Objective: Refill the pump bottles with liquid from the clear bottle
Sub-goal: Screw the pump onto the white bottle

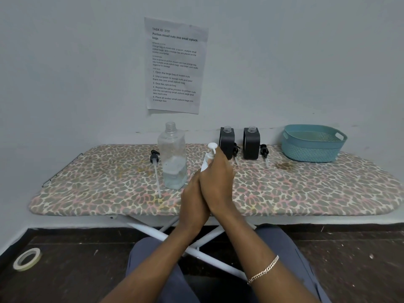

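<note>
A white pump bottle (206, 163) stands tilted at the middle of the ironing board, its pump head (212, 147) still on. My right hand (217, 178) wraps round its upper part just under the pump. My left hand (192, 200) grips lower down, pressed against the right hand, and most of the bottle is hidden. To the left stands the uncapped clear bottle (172, 158) with a little liquid at its bottom. Two black pump bottles (226, 141) (251, 145) stand open at the back.
A black pump with a long tube (155, 167) lies left of the clear bottle. Two more black pumps (235, 150) (264, 150) lie beside the black bottles. A teal basket (310, 147) sits at the back right of the leopard-print board (98, 182). A tape roll (27, 259) lies on the floor.
</note>
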